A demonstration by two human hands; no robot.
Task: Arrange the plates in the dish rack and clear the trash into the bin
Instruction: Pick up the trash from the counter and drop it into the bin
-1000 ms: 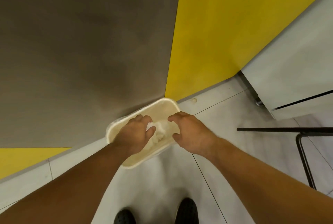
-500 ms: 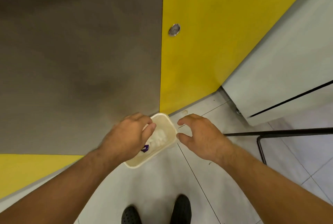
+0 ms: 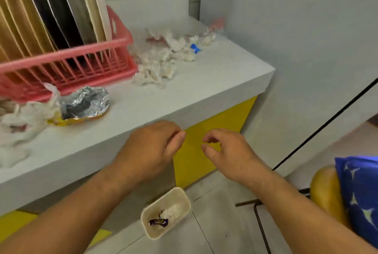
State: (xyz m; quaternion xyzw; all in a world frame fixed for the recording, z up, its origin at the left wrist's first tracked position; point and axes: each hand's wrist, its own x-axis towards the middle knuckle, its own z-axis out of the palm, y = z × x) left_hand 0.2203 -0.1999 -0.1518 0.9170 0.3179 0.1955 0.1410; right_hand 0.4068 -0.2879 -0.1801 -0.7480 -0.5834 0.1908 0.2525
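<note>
Several plates [image 3: 51, 12] stand upright in a pink dish rack [image 3: 67, 65] at the counter's back left. Crumpled tissues and wrappers [image 3: 163, 55] lie in a heap right of the rack. A crushed foil container [image 3: 86, 102] and white plastic bags [image 3: 22, 123] sit near the counter's front left. On the floor below stands a cream bin [image 3: 182, 198] holding tissue and a purple wrapper [image 3: 158, 222]. My left hand [image 3: 151, 149] and my right hand [image 3: 227, 151] hover side by side before the counter edge, fingers loosely curled, holding nothing.
The white counter [image 3: 214, 82] ends at a corner on the right, with a yellow cabinet panel [image 3: 204, 135] beneath. A chair with a blue patterned cushion [image 3: 360, 194] stands at the right, by a black metal frame [image 3: 259, 219]. White floor tiles surround the bin.
My view has lifted from the bin to the counter. Both hands have risen away from the bin, and the left hand no longer holds the tissue, which lies in the bin.
</note>
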